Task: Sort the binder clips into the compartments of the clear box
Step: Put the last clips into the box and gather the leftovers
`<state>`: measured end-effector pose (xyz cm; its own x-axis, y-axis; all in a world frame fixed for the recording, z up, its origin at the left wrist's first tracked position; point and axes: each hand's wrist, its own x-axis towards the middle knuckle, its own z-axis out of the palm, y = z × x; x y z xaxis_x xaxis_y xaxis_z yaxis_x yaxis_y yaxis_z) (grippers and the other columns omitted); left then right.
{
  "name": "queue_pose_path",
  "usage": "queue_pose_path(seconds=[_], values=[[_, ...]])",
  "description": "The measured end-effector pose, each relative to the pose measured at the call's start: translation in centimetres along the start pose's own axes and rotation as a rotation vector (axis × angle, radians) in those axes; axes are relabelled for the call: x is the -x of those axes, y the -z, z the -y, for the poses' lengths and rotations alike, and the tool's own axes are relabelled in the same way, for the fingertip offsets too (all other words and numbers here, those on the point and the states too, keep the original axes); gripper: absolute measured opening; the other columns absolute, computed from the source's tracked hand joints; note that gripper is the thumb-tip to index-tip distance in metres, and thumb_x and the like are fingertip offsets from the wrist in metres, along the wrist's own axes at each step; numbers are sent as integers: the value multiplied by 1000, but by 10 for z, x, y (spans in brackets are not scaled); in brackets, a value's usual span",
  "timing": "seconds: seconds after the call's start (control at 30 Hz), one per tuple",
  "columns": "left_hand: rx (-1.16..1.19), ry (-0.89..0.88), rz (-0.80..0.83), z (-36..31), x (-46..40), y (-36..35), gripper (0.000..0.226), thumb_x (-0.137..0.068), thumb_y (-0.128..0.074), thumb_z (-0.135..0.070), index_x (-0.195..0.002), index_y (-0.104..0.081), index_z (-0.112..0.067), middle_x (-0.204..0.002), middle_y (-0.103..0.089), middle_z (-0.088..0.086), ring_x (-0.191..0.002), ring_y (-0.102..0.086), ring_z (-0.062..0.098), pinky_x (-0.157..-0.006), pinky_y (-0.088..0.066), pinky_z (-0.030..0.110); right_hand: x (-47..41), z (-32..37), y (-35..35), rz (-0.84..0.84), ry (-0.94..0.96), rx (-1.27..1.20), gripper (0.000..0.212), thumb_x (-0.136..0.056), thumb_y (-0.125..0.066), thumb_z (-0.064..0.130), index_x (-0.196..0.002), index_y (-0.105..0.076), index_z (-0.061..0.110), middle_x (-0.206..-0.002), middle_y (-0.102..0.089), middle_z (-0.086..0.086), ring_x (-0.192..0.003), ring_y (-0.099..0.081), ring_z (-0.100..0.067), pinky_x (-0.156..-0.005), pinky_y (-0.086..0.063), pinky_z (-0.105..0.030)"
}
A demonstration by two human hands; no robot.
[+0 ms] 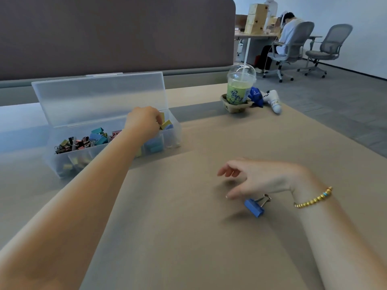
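Note:
The clear box (174, 130) stands at the left with its lid (100, 97) raised. Its left compartments hold several mixed binder clips (83, 141) in black, teal, yellow and pink. My left hand (144, 122) reaches over the right part of the box, fingers pinched on a yellow binder clip (167, 124) above blue and yellow clips. My right hand (257, 178) hovers over the tan table cover (188, 237) with its fingers apart. A blue binder clip (254, 207) sits just under its palm, wire handles touching the heel of the hand. Whether the hand grips it is unclear.
An iced green drink (240, 88) with a straw stands in a cardboard holder at the back right, beside a blue packet (256, 97) and a white game controller (273, 101). A brown partition (117, 34) rises behind the box. A seated person (287, 34) and office chairs are far right.

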<state>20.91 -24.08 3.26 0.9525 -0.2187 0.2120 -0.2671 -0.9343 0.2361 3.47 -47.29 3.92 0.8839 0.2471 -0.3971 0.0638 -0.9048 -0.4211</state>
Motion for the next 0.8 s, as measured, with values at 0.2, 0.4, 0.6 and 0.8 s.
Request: queue_pose_path(seconds=[0.2, 0.4, 0.6, 0.8], values=[[38, 22, -105, -5, 5, -4, 28, -91, -44, -1, -102, -69, -9, -104, -64, 12, -97, -53, 31, -87, -50, 41, 23, -30, -20, 138, 120, -64, 69, -85, -67, 21, -136, -29, 49, -149, -8, 22, -139, -7, 4, -108, -15, -10], [31, 23, -71, -13, 1, -6, 26, -92, -45, -5, -99, -70, -7, -103, -65, 14, -98, -53, 32, -88, -49, 41, -8, -20, -36, -3, 224, -132, 58, -94, -54, 11, -141, -34, 38, -156, -3, 15, -142, 1, 3, -110, -2, -12], [75, 40, -89, -9, -1, -7, 28, -91, -46, -2, -109, -67, -10, -111, -64, 13, -104, -52, 32, -92, -48, 42, -18, 5, -47, -248, 269, -199, 64, -89, -62, 23, -144, -31, 32, -155, -9, 15, -141, 4, 4, -114, 0, -18], [142, 48, -141, -3, 0, -6, 20, -91, -52, -9, -111, -57, -9, -106, -60, 15, -102, -49, 29, -86, -46, 39, -11, -10, -45, -282, 156, -72, 45, -87, -64, 25, -129, -50, 22, -126, -39, 7, -125, -29, -8, -99, -22, -12]])
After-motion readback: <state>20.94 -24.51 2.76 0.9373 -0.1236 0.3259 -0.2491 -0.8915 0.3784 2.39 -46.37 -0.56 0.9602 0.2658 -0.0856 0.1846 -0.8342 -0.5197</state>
